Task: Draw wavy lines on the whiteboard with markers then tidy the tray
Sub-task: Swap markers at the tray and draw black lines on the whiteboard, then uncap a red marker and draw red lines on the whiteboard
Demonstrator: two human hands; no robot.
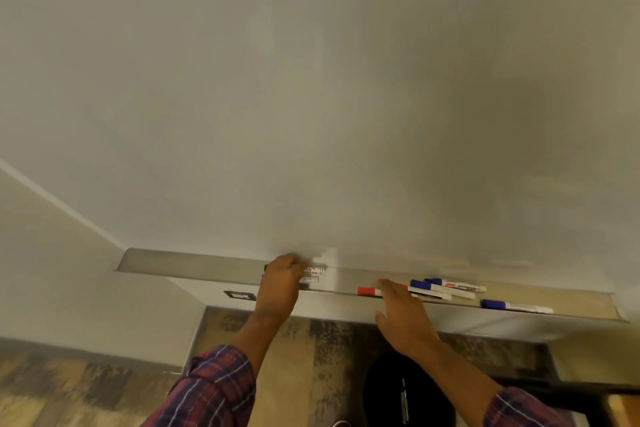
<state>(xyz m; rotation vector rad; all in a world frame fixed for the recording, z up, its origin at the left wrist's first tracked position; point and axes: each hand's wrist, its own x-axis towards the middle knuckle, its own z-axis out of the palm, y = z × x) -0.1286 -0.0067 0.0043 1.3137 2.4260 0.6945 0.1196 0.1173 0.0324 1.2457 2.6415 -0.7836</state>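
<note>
Now both hands — left hand (280,283), right hand (401,314) — at tray (194,262)

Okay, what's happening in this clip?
A person stands at a whiteboard, both hands at its tray. The left hand is closed over markers near the tray's middle. The right hand lies open over a red marker, with blue markers loose farther right. No lines show on the board.
</note>
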